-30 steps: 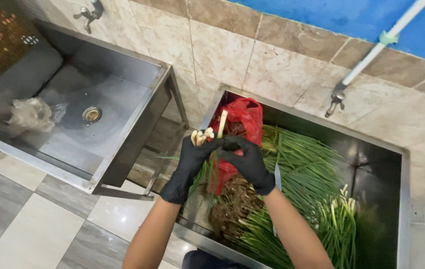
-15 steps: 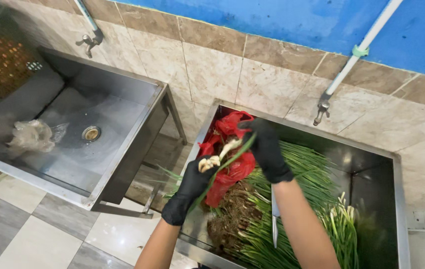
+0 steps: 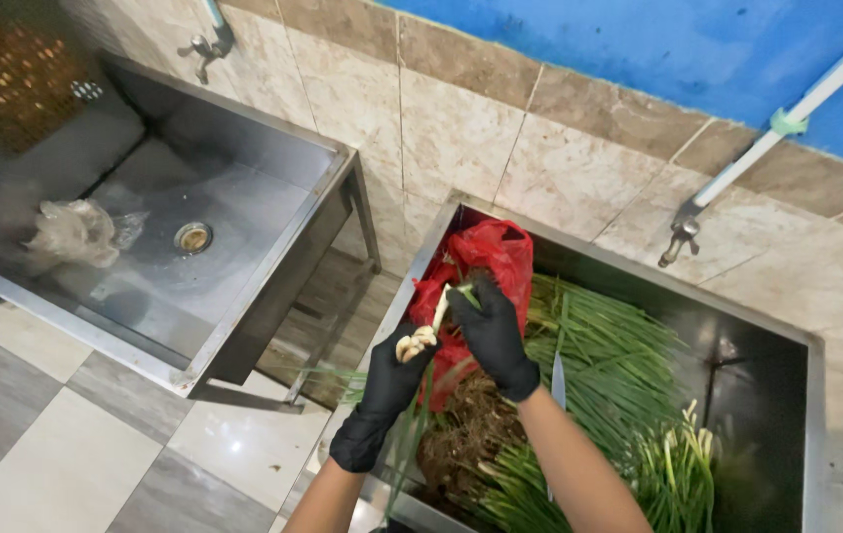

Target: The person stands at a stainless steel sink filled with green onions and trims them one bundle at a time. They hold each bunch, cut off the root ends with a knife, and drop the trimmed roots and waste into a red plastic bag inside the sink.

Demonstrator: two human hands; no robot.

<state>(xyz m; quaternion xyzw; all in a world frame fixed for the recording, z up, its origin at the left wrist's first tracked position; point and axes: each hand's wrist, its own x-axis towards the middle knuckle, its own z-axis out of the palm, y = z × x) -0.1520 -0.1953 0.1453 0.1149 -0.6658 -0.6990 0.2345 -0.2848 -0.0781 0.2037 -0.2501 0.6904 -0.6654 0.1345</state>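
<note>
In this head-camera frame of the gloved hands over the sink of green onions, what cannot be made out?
- Right black-gloved hand: its grip on the pale green onion stalk is hidden by its own back.
- Red plastic bag: contents hidden by its folds.
- Steel knife blade: handle hidden behind the right forearm.
- Left black-gloved hand: the white bulbs it holds are too small to count.
- Right steel sink: cut off by the bottom edge.

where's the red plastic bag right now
In the head view the red plastic bag sits at the left end of the right-hand steel sink, just behind both gloved hands, left of the green onions.
</note>
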